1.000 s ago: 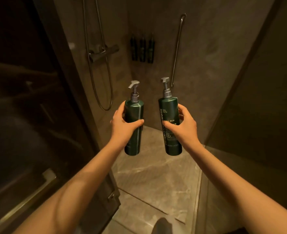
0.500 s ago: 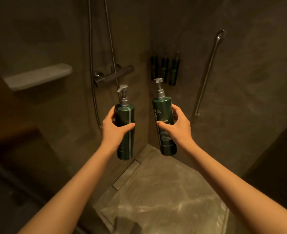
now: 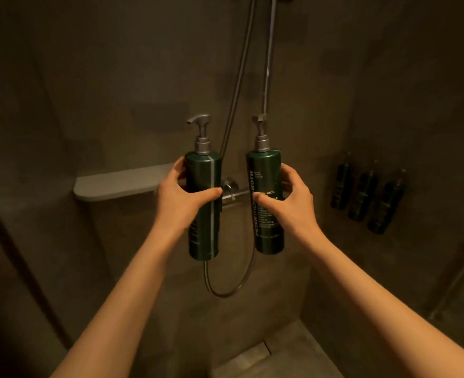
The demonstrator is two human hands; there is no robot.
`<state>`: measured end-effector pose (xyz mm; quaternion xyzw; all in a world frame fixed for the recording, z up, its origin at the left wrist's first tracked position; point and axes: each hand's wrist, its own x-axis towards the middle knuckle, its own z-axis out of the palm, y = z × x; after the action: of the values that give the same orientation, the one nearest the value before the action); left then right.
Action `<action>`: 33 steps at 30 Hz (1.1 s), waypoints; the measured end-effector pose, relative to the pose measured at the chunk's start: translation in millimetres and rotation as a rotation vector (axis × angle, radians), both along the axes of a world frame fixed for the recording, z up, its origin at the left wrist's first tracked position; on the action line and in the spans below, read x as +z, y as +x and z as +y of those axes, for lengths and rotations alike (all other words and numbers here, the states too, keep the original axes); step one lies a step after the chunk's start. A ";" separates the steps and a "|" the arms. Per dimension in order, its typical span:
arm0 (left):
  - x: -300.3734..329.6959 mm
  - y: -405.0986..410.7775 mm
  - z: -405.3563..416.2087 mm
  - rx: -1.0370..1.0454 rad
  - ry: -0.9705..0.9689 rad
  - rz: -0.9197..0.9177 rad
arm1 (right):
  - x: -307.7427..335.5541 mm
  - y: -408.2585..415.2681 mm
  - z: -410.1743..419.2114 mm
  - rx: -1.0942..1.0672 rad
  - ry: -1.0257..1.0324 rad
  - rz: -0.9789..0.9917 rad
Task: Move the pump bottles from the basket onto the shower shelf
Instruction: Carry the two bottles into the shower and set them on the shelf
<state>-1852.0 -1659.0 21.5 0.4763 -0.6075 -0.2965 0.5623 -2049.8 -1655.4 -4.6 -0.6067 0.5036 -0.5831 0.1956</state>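
I hold two dark green pump bottles upright at chest height inside the shower. My left hand point(image 3: 180, 199) grips the left pump bottle point(image 3: 204, 214), which has a grey pump head. My right hand point(image 3: 290, 203) grips the right pump bottle point(image 3: 266, 173), its white lettering facing me. The grey shower shelf point(image 3: 116, 182) juts from the wall just left of and behind the left bottle, and nothing stands on its visible part. No basket is in view.
The shower hose point(image 3: 233, 285) loops down behind and between the bottles, with the mixer valve point(image 3: 232, 189) behind them. Three dark wall-mounted bottles point(image 3: 364, 192) hang on the right wall. A floor drain point(image 3: 255, 353) lies below.
The view has swung left and closer to the wall, so the shelf now sits beside the left bottle. Both hands still carry their bottles, raised slightly toward the shelf.
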 end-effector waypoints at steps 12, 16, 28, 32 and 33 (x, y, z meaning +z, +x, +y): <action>91.9 53.3 -54.1 0.291 -0.254 0.136 | 76.7 66.4 -130.7 0.438 -0.133 -0.085; 100.4 69.7 -74.8 0.409 -0.250 0.100 | 85.2 90.2 -163.6 0.517 -0.151 -0.090; 68.9 114.0 -113.9 0.708 -0.199 0.051 | 96.0 167.6 -212.7 0.756 -0.063 -0.115; 57.2 119.3 -122.1 0.743 -0.234 0.043 | 90.5 181.5 -224.3 0.779 -0.037 -0.103; 53.8 120.1 -123.4 0.763 -0.240 0.015 | 87.2 183.9 -226.5 0.784 -0.031 -0.100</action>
<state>-1731.9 -1782.4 75.3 0.5965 -0.4133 0.0034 0.6881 -1865.9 -1881.9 82.6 -0.7269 0.2148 -0.5006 0.4182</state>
